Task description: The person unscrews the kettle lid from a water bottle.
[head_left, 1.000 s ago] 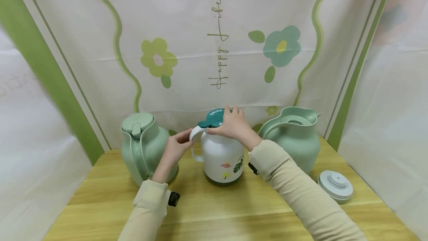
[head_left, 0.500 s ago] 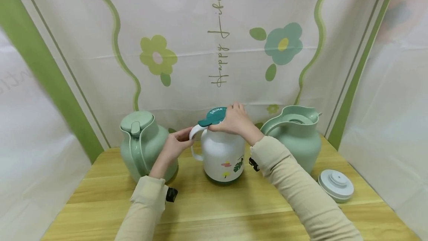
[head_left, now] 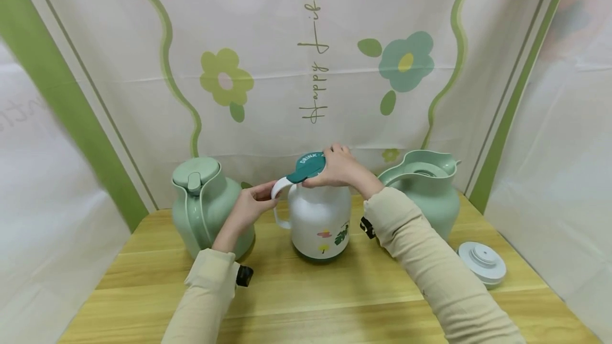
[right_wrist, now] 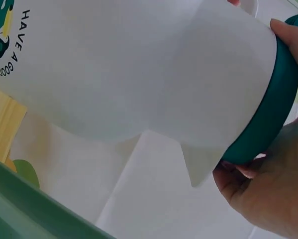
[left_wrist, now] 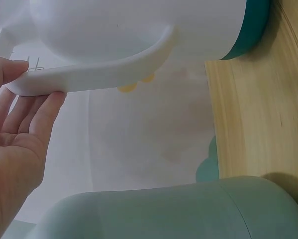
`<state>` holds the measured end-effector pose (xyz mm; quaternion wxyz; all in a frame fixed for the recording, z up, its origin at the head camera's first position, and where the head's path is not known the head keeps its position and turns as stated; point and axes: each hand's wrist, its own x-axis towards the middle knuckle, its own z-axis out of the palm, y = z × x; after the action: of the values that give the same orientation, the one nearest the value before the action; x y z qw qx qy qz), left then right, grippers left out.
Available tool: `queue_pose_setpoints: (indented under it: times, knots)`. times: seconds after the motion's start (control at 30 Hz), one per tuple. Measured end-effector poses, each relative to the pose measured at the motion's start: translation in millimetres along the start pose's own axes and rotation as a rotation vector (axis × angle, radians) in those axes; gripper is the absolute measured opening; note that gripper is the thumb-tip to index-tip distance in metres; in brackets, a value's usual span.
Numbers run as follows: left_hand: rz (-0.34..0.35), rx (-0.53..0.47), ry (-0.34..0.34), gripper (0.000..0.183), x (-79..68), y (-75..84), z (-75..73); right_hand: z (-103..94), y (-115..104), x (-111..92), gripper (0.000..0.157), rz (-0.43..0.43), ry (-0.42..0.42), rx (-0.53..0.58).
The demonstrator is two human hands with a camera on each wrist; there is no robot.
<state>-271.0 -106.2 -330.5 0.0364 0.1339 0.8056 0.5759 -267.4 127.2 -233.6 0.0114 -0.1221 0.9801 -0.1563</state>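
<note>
A white vacuum jug (head_left: 315, 214) with a dark green base and printed leaves stands upright mid-table. My left hand (head_left: 246, 210) pinches the top of its white handle (left_wrist: 99, 77), thumb on one side and fingers on the other. Over the jug's mouth sits a teal lid (head_left: 309, 165) with white lettering and a tab beside the handle. My right hand (head_left: 338, 168) grips this lid by its rim, covering its right part; in the right wrist view the thumb and fingers (right_wrist: 231, 184) hold opposite sides of it. Below the lid the white spout (right_wrist: 201, 162) points outward.
A green jug (head_left: 201, 206) with its lid on stands close left of my left hand. To the right is a lidless green jug (head_left: 425, 200), partly behind my right forearm. A pale round stopper (head_left: 483, 261) lies near the right edge of the wooden table (head_left: 306, 301).
My right hand has turned a little on the jug, and the lid's tab has shifted slightly rightward with it. More of the lettering is covered. My left hand stays on the handle.
</note>
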Motion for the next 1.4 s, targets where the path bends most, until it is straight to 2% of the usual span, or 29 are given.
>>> queue_pose_setpoints:
  times: [0.27, 0.53, 0.63, 0.83, 1.03, 1.17, 1.27, 1.4]
  knots:
    - [-0.005, 0.005, 0.016, 0.048, -0.9, 0.1, 1.5, -2.9, 5, 2, 0.099, -0.050, -0.030, 0.032]
    - [-0.015, 0.013, 0.040, 0.047, -2.2, -0.1, 6.2, -2.5, 18, 3, 0.103, -0.129, -0.092, 0.163]
    - [-0.013, 0.013, 0.051, 0.046, -2.9, 0.2, 8.8, -0.3, 18, -1, 0.102, -0.129, -0.105, 0.166]
    - [-0.001, 0.001, 0.057, 0.046, -4.5, 1.2, 9.0, 4.7, -5, -16, 0.108, -0.020, -0.092, 0.078]
    - [0.000, 0.016, 0.062, 0.046, -5.5, 1.1, 9.7, 11.3, -26, -24, 0.106, 0.096, 0.006, 0.100]
    - [-0.013, 0.018, 0.063, 0.046, -5.7, 1.6, 10.3, 12.1, -33, -25, 0.102, 0.159, 0.024, 0.135]
    - [-0.016, 0.005, 0.057, 0.047, -5.7, 2.2, 10.1, 10.7, -37, -26, 0.099, 0.187, 0.011, 0.135]
    - [-0.002, -0.012, 0.046, 0.047, -5.3, 1.5, 8.6, 7.9, -36, -25, 0.096, 0.172, -0.019, 0.119]
